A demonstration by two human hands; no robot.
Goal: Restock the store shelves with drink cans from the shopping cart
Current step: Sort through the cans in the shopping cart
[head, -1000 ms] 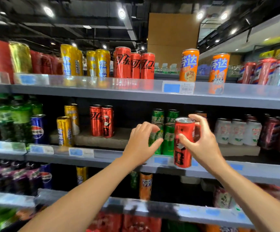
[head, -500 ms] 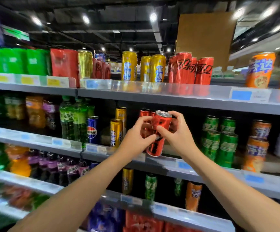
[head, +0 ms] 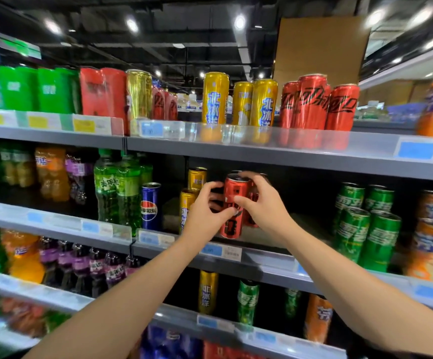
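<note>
Red can (head: 233,206) pinched between our left hand (head: 205,216) and right hand (head: 264,203), we are shelving it; next, seat it upright beside the yellow cans (head: 189,203).

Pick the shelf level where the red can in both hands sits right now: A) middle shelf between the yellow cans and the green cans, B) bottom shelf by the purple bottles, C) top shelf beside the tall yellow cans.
A: both hands hold the red can at the middle shelf, right of the yellow cans and left of the green cans.
</note>
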